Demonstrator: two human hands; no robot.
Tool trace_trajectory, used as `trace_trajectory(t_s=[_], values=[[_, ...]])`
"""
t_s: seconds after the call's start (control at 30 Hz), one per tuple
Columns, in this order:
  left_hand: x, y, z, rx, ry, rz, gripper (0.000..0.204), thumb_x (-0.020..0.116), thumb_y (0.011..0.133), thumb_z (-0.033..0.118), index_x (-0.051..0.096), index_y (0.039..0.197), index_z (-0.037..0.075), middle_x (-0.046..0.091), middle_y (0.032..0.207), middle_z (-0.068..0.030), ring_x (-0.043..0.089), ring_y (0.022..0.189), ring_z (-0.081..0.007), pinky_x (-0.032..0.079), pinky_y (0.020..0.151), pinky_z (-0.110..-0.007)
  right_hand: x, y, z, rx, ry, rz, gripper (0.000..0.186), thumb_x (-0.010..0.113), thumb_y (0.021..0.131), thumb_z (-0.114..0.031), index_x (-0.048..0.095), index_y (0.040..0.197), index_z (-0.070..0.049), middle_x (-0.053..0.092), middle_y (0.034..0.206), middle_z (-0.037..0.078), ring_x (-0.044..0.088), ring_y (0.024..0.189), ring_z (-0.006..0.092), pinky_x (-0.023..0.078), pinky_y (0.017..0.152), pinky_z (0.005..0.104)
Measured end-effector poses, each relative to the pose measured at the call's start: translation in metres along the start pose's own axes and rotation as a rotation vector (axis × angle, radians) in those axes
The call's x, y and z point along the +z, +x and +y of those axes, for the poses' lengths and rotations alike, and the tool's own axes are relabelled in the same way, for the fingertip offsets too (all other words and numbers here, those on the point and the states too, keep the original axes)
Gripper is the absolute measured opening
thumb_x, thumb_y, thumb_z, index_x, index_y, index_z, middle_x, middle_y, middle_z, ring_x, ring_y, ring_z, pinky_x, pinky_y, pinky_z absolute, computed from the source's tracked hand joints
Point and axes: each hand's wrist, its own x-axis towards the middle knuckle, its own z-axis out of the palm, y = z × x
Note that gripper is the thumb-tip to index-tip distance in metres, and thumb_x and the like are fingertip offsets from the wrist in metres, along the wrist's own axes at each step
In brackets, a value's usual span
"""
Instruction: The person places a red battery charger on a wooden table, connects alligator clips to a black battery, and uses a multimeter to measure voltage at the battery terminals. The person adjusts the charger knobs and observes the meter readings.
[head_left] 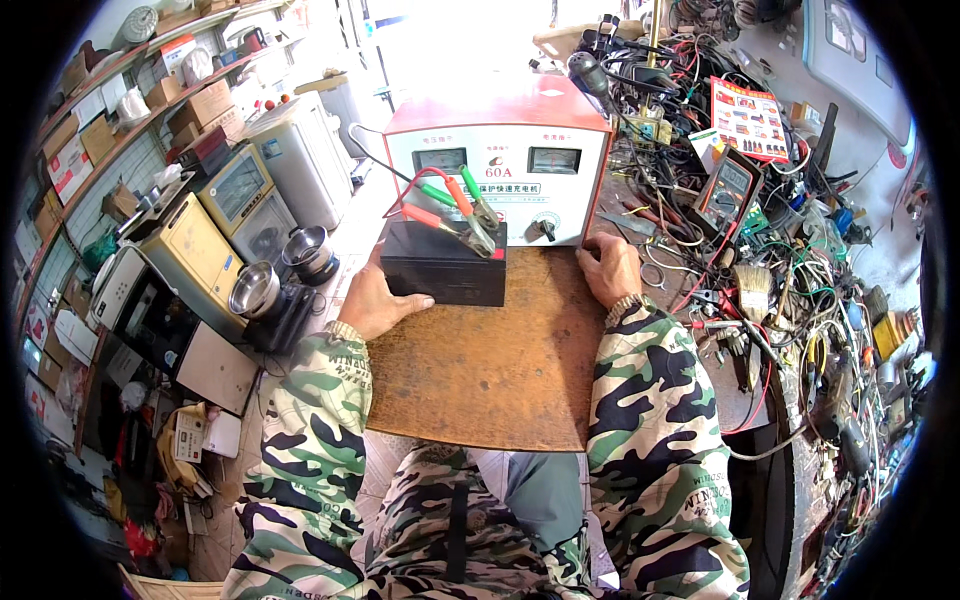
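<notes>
A black box-shaped battery [440,275] stands on the brown wooden table [480,370]. My left hand [378,303] grips its left side, thumb along the front and the other fingers mostly hidden. Lying across the battery's top are red-handled and green-handled clamps [478,225]; whether they bite on terminals I cannot tell. Behind it rises a battery charger [570,190] with a red top, a white front and two dial meters. Close to the charger's lower right corner, my right hand [610,268] rests with curled fingers, and anything inside them is hidden.
Tangled cables, a multimeter [727,190] and a paintbrush [753,290] crowd the right bench. Left of the table are two metal bowls [257,290], cabinet-like appliances [190,250] and shelves with boxes [210,105]. The table's front edge is near my lap.
</notes>
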Motion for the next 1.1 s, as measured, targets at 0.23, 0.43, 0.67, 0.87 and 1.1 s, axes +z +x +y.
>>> trace_trajectory(t_s=[0.23, 0.43, 0.67, 0.87, 1.1], values=[[0.003, -0.004, -0.004, 0.078, 0.052, 0.097, 0.089, 0.092, 0.067, 0.024, 0.045, 0.138, -0.002, 0.062, 0.125, -0.0203, 0.059, 0.119, -0.0326, 0.044, 0.106, -0.040, -0.007, -0.008, -0.022, 0.001, -0.072, 0.020, 0.020, 0.070, 0.085, -0.020, 0.073, 0.090, -0.001, 0.070, 0.085, 0.025, 0.069, 0.084, 0.0426, 0.054, 0.076, 0.0475], [0.002, -0.006, 0.002, 0.107, 0.080, 0.162, 0.088, 0.091, 0.068, 0.026, 0.047, 0.138, -0.003, 0.060, 0.128, -0.0224, 0.059, 0.121, -0.0368, 0.046, 0.105, -0.041, -0.005, -0.013, -0.032, -0.096, 0.011, -0.081, 0.022, 0.070, 0.084, -0.015, 0.071, 0.099, 0.002, 0.070, 0.085, 0.026, 0.070, 0.082, 0.0413, 0.055, 0.074, 0.0462], [0.003, -0.010, 0.003, 0.010, 0.068, 0.145, 0.089, 0.088, 0.072, 0.035, 0.045, 0.139, -0.007, 0.056, 0.133, -0.0274, 0.055, 0.126, -0.0385, 0.044, 0.109, -0.043, -0.003, -0.031, -0.075, -0.161, 0.350, -0.437, 0.071, 0.065, 0.078, -0.004, 0.042, 0.145, 0.005, 0.068, 0.118, 0.023, 0.071, 0.101, 0.0294, 0.055, 0.088, 0.0383], [0.008, -0.006, -0.011, 0.110, 0.171, 0.178, 0.088, 0.084, 0.075, 0.042, 0.047, 0.136, -0.008, 0.056, 0.130, -0.0276, 0.054, 0.126, -0.0394, 0.043, 0.109, -0.044, 0.011, -0.036, -0.081, -0.086, 0.479, -0.540, 0.083, 0.074, 0.079, -0.008, 0.033, 0.149, 0.006, 0.064, 0.123, 0.027, 0.068, 0.107, 0.0313, 0.053, 0.093, 0.0406], [0.003, -0.012, 0.008, 0.098, 0.209, 0.230, 0.085, 0.085, 0.076, 0.039, 0.047, 0.135, -0.009, 0.057, 0.129, -0.0275, 0.055, 0.123, -0.0390, 0.044, 0.107, -0.044, 0.016, -0.033, -0.080, -0.071, 0.530, -0.510, 0.087, 0.079, 0.079, -0.008, 0.031, 0.149, 0.009, 0.057, 0.135, 0.028, 0.065, 0.113, 0.0317, 0.051, 0.097, 0.0407]])
